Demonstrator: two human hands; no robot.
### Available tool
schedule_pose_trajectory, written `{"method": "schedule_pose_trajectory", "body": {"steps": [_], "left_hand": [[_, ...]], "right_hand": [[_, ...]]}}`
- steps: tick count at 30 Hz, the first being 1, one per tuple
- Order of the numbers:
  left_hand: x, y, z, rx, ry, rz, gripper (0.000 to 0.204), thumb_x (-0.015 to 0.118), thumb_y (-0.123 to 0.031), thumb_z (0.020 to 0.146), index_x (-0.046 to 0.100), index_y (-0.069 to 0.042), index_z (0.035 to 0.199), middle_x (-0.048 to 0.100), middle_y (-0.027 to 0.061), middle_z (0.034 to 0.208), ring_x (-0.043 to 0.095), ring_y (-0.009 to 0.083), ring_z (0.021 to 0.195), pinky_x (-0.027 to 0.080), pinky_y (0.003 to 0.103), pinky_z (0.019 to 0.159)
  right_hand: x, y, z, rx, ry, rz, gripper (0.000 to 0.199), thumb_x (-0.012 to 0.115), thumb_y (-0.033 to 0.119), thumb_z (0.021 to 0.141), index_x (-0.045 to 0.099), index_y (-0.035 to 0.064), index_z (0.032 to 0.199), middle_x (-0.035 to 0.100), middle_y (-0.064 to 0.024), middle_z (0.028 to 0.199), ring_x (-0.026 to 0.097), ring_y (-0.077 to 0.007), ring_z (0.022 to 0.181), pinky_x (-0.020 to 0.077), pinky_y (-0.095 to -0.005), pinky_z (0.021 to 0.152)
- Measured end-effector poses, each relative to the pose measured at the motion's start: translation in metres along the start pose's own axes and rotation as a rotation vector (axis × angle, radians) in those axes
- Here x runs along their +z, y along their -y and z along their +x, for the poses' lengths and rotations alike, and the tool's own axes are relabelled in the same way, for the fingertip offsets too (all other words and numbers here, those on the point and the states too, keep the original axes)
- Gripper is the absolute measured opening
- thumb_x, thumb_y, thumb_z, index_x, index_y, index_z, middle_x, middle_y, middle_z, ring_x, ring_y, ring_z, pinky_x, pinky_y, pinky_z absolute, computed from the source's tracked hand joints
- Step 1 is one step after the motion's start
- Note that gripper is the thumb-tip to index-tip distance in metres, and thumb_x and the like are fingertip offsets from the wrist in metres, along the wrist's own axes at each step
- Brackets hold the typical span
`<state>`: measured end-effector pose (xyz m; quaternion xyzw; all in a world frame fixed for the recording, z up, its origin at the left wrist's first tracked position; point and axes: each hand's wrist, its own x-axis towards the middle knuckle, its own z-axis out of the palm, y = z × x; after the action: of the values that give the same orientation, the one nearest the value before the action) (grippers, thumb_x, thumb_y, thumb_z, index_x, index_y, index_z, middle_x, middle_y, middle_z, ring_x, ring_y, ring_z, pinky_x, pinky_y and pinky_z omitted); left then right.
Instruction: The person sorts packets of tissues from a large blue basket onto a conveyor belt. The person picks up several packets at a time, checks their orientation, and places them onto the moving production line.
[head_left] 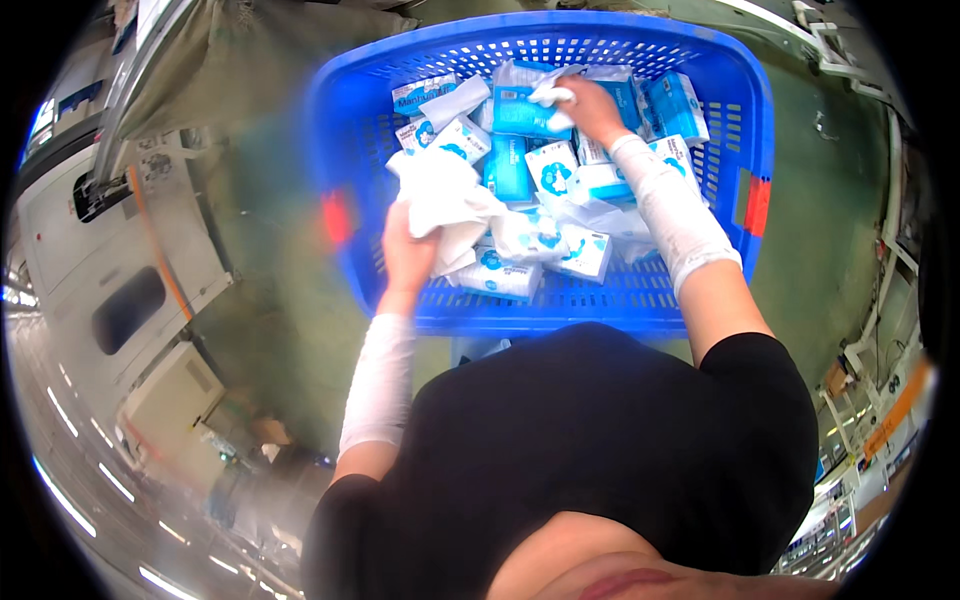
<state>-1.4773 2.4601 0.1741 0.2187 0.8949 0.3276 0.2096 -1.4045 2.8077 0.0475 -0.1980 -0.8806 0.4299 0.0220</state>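
A large blue plastic basket [735,75] with slotted walls holds several blue-and-white tissue packs [508,170], lying at mixed angles. Over the basket's left part, my left hand [408,248] is closed around a loose bunch of white tissues [440,195], which hides some packs beneath. My right hand [594,110] reaches to the far side of the basket, its fingers pinching a crumpled white piece [552,96] above a blue pack [525,112]; whether that piece is tissue or wrapper I cannot tell. Clear loose wrapping [610,222] lies among the packs near the middle right.
Red grips [758,206] mark the basket's short ends. A pale machine cabinet [135,250] with a dark window stands at the left. White metal framing [870,350] runs along the right. Greenish floor [820,200] surrounds the basket.
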Motion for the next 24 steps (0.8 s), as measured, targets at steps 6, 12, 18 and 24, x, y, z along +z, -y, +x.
{"method": "schedule_pose_trajectory", "body": {"steps": [6, 12, 18, 24], "left_hand": [[-0.061, 0.033, 0.015, -0.273, 0.095, -0.657, 0.042, 0.062, 0.006, 0.072, 0.058, -0.001, 0.113, 0.066, 0.0078, 0.101, 0.063, 0.0171, 0.091, 0.049, 0.03, 0.082], [-0.021, 0.023, -0.004, -0.145, 0.444, -1.01, 0.066, 0.063, -0.001, 0.074, 0.04, -0.002, 0.136, 0.056, 0.013, 0.124, 0.053, 0.0214, 0.114, 0.042, 0.033, 0.096], [-0.063, 0.031, -0.032, 0.528, 0.852, -0.349, 0.106, 0.084, -0.027, 0.059, 0.025, 0.0, 0.143, 0.02, 0.0228, 0.147, 0.03, 0.0337, 0.136, 0.03, 0.04, 0.109], [-0.059, 0.029, 0.005, 0.341, 0.745, -0.335, 0.043, 0.075, -0.014, 0.069, 0.06, -0.003, 0.108, 0.062, 0.0109, 0.102, 0.06, 0.0265, 0.102, 0.046, 0.036, 0.089]], "right_hand": [[-0.019, 0.064, -0.053, 0.225, -0.244, 0.254, 0.024, 0.062, 0.019, 0.084, 0.065, 0.0111, 0.107, 0.067, -0.012, 0.103, 0.066, -0.0236, 0.089, 0.0492, -0.0306, 0.079], [0.119, 0.229, -0.132, 0.515, -0.103, 0.32, 0.045, 0.053, 0.026, 0.094, 0.043, 0.0031, 0.131, 0.054, -0.0159, 0.122, 0.049, -0.026, 0.12, 0.0368, -0.0359, 0.101], [0.141, 0.313, -0.188, 0.661, -0.109, 1.585, 0.06, 0.024, 0.049, 0.101, 0.025, 0.0096, 0.146, 0.038, -0.0083, 0.143, 0.041, -0.0201, 0.128, 0.0331, -0.0356, 0.106], [0.074, 0.254, -0.171, 0.508, 0.253, 0.591, 0.059, 0.047, 0.047, 0.094, 0.039, 0.0099, 0.139, 0.045, -0.0116, 0.138, 0.043, -0.0242, 0.126, 0.036, -0.0363, 0.103]]}}
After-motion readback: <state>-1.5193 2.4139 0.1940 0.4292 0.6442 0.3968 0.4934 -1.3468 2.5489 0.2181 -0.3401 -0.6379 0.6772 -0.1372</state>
